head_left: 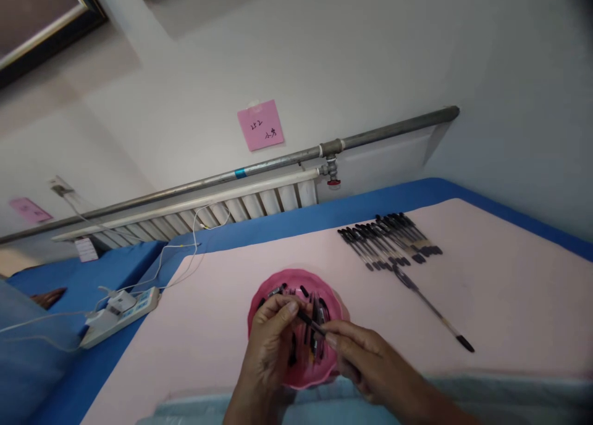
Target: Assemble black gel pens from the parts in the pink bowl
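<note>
Over the pink bowl (254,301), my left hand (269,338) and my right hand (365,357) pinch a dark pen piece (311,322) between them. The left thumb and fingers grip its upper-left end, and the right fingertips hold its lower-right end. I cannot tell whether it is one part or two parts joined. Black pen parts (323,311) lie loose inside the bowl, partly hidden by my hands. To the right, a single pen with a clear barrel and black ends (433,307) lies slanted on the pink sheet.
Several similar pens (382,239) lie side by side in a row at the back right of the pink sheet (213,301). A white power strip (125,317) with plugs and cables sits at the left. Behind the table are a radiator (245,206) and a pipe (393,130).
</note>
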`<action>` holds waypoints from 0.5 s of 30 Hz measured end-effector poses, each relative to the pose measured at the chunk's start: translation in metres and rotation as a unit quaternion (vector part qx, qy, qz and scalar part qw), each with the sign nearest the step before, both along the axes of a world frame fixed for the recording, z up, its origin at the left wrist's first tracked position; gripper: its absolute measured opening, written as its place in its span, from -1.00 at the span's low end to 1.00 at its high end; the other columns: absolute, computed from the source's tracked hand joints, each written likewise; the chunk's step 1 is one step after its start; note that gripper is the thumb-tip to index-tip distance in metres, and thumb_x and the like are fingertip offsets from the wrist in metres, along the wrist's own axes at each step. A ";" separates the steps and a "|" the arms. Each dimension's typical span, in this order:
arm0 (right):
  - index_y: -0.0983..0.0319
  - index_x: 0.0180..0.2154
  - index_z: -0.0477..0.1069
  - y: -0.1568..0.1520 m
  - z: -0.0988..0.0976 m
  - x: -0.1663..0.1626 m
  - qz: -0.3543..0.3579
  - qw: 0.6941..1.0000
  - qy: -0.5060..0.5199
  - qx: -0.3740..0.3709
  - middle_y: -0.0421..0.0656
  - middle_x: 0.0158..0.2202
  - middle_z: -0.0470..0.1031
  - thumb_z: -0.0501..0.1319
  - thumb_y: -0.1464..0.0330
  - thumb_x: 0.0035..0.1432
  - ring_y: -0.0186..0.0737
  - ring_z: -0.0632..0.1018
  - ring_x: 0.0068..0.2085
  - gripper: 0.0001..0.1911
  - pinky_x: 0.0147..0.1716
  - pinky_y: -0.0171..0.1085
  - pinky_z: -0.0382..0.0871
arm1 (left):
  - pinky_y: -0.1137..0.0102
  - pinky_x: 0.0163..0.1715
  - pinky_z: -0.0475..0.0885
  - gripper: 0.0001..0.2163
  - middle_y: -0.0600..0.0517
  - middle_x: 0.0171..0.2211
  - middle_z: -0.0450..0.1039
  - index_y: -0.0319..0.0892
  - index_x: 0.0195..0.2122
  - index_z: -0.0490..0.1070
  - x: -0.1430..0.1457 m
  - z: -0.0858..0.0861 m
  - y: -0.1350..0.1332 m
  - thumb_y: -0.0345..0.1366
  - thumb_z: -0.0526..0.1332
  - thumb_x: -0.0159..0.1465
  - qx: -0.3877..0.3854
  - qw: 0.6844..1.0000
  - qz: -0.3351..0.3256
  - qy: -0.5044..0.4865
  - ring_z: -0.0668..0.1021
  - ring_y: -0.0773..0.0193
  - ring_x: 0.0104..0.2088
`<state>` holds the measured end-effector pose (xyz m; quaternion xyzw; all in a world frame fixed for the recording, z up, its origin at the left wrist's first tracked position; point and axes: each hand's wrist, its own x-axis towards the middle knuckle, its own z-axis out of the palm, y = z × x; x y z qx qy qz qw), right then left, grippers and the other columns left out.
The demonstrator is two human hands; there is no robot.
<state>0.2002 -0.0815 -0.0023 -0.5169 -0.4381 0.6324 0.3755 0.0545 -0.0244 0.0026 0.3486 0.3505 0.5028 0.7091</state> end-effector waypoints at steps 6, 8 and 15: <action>0.25 -0.13 0.40 0.014 -0.004 0.019 -0.086 0.996 -0.013 0.009 -0.39 -0.69 0.09 0.14 0.08 0.03 -0.47 0.06 -0.69 -0.54 -0.70 -0.40 -0.14 | 0.33 -0.24 0.41 -0.73 -0.09 -0.24 0.54 -0.22 -0.31 0.53 -0.005 0.000 0.007 -0.20 0.38 -0.02 -0.024 0.999 0.035 0.014 0.55 0.19 -0.27; 0.25 -0.13 0.37 0.019 -0.005 0.027 -0.132 0.991 0.002 0.015 -0.38 -0.66 0.11 0.13 0.09 0.02 -0.49 0.03 -0.69 -0.55 -0.70 -0.39 -0.19 | 0.38 -0.29 0.40 -0.73 -0.06 -0.30 0.55 -0.22 -0.31 0.52 -0.011 -0.003 0.011 -0.21 0.38 -0.01 -0.011 0.996 0.065 0.066 0.55 0.24 -0.32; 0.24 -0.35 0.30 0.021 0.000 0.031 -0.162 0.986 0.039 0.011 -0.39 -0.65 0.12 0.09 0.20 0.01 -0.53 0.00 -0.70 -0.76 -0.68 -0.38 -0.24 | 0.44 -0.35 0.35 -0.84 0.01 -0.40 0.54 -0.18 -0.37 0.53 -0.027 -0.008 0.015 -0.24 0.32 0.04 0.088 0.951 0.093 0.280 0.50 0.27 -0.38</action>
